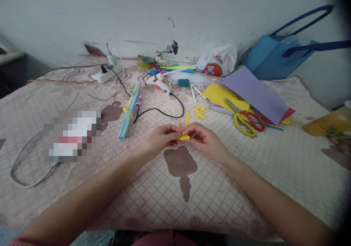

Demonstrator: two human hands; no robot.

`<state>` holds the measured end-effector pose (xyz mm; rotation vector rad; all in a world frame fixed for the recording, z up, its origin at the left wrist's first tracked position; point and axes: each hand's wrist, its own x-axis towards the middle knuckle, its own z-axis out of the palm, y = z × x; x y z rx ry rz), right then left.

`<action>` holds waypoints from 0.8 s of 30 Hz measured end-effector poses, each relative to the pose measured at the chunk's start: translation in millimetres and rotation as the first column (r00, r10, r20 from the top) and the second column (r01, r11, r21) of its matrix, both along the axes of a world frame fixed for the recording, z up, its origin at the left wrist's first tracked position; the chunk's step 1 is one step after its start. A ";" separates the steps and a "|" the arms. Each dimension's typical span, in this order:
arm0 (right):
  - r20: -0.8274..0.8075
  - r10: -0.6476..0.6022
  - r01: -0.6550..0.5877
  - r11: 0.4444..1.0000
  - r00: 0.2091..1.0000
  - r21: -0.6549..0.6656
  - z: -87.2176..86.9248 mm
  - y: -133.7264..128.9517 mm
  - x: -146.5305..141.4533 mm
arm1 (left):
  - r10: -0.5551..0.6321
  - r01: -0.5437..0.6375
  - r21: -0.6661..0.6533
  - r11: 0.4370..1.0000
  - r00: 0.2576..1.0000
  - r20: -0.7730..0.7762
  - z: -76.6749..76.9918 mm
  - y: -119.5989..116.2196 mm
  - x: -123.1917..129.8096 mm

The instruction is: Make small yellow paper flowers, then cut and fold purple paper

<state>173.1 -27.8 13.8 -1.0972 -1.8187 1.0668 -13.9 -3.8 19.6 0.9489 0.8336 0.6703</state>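
Observation:
Between my two hands, just above the tablecloth, is a small yellow paper piece (184, 137). My left hand (166, 138) pinches it between thumb and fingers. The curled fingers of my right hand (199, 139) close at its other end, thumb and fingertips against the paper. Just beyond the hands lie several more yellow paper cutouts (199, 112), flat on the cloth. Left of them rests a light blue paper roll (128, 112) with yellow and purple curled strips on it.
Behind the hands is a white glue gun (160, 84) with a black cord. Scissors (244, 119) lie on coloured paper sheets (255, 92) at right. White markers (193, 94), a plastic bag (219, 61), a blue bag (274, 57) and a power strip (106, 74) sit farther back.

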 end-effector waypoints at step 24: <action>-0.207 -0.109 0.063 0.974 0.972 -0.217 -12.4 0.9 -8.5 | 0.047 -0.018 0.254 0.967 0.993 -0.107 -5.7 -2.5 5.8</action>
